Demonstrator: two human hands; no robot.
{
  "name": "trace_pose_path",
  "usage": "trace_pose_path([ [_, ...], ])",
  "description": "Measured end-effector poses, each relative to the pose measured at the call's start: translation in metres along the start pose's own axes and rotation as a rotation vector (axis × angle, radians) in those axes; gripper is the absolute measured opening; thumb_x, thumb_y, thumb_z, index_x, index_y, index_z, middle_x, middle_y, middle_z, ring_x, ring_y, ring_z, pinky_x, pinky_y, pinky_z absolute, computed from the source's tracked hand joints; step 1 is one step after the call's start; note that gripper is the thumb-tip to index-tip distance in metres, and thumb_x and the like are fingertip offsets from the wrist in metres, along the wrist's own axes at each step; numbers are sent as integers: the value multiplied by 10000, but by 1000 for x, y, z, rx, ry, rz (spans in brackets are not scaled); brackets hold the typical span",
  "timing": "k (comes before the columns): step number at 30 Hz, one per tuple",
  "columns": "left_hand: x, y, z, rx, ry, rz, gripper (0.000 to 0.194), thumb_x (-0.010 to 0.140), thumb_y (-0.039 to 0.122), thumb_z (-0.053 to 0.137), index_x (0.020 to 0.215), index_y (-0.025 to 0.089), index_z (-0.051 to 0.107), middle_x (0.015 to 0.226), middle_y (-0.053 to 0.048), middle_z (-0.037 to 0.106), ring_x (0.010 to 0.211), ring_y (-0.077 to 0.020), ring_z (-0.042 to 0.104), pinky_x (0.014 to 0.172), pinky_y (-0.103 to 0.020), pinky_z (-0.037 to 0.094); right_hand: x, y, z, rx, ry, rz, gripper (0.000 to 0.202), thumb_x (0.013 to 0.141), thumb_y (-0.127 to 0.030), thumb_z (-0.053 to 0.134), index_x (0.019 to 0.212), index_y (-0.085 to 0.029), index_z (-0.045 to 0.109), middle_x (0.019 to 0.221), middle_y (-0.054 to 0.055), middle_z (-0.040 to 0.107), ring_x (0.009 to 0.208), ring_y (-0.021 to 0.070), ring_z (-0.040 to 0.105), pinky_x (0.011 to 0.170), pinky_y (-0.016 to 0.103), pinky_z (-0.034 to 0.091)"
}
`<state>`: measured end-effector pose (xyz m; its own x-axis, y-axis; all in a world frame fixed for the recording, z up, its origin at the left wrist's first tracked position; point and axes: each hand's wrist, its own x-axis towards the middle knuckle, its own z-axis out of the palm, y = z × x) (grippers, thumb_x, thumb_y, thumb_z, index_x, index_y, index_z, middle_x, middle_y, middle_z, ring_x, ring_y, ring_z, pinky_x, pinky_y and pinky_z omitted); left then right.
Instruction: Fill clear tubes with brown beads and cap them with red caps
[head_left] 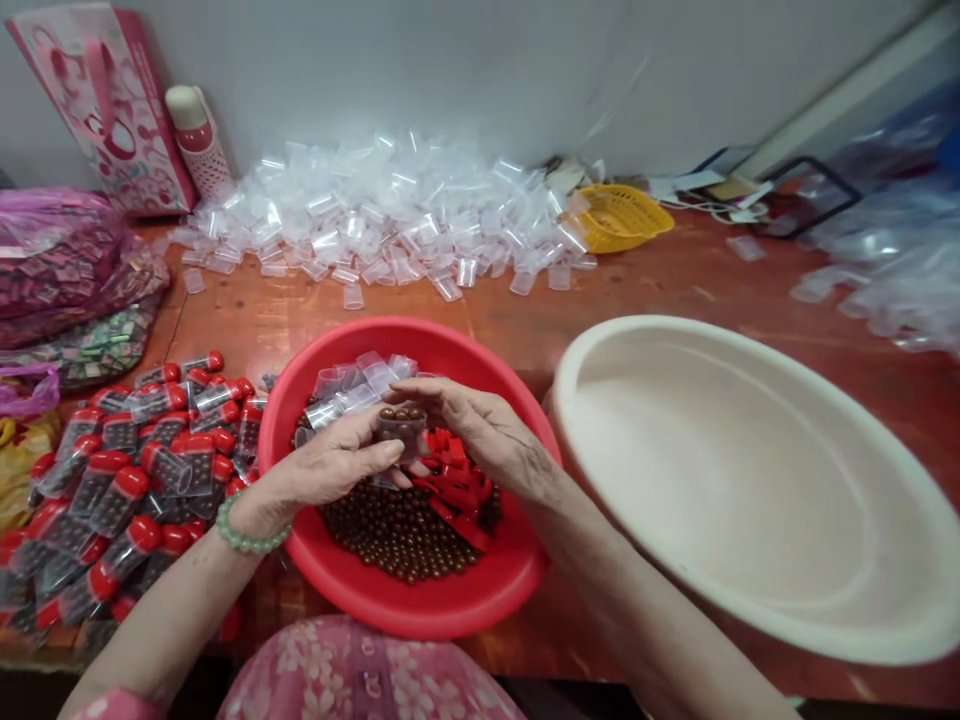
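Observation:
My left hand (341,460) is closed around a clear plastic container (402,432) filled with brown balls, several of which show at its open top. Curving over the far side of that container is my right hand (480,425), its fingers stretched out; I see nothing held in it, and its palm is hidden. Both hands are above a red basin (412,612). Inside it lie loose brown balls (397,535), red caps (459,490) and empty clear containers (349,390).
Left of the basin are filled, red-capped containers (124,485). Empty clear containers (405,220) are heaped along the wall, near a yellow basket (619,218). A large white basin (697,470) stands at right. A pink bag (112,120) and bottle (199,145) stand back left.

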<state>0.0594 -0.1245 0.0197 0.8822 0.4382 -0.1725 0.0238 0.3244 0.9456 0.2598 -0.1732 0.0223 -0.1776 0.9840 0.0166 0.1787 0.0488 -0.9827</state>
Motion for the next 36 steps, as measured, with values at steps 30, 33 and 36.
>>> trace_pose_path([
  [30, -11, -4, 17, -41, 430, 175, 219, 812, 240, 687, 1003, 147, 634, 933, -38, 696, 925, -160, 636, 896, -293, 473, -63, 2, -7, -867, -235, 227, 98, 906, -207, 560, 888, -193, 655, 834, 30, 695, 773, 167, 647, 714, 276, 482],
  [33, -13, -6, 24, -56, 437, 169, 201, 813, 240, 682, 986, 149, 637, 901, -29, 684, 893, -160, 632, 877, -298, 472, -69, -1, 7, -1160, -335, 304, 123, 896, -267, 599, 881, -163, 663, 875, 80, 689, 873, 238, 652, 765, 334, 479],
  [36, -15, -7, 27, -85, 413, 152, 245, 785, 234, 706, 1004, 160, 622, 908, -21, 667, 876, -155, 626, 870, -306, 466, -69, 0, 18, -1315, -399, 345, 197, 885, -323, 616, 908, -137, 676, 938, 115, 693, 944, 297, 654, 807, 391, 482],
])
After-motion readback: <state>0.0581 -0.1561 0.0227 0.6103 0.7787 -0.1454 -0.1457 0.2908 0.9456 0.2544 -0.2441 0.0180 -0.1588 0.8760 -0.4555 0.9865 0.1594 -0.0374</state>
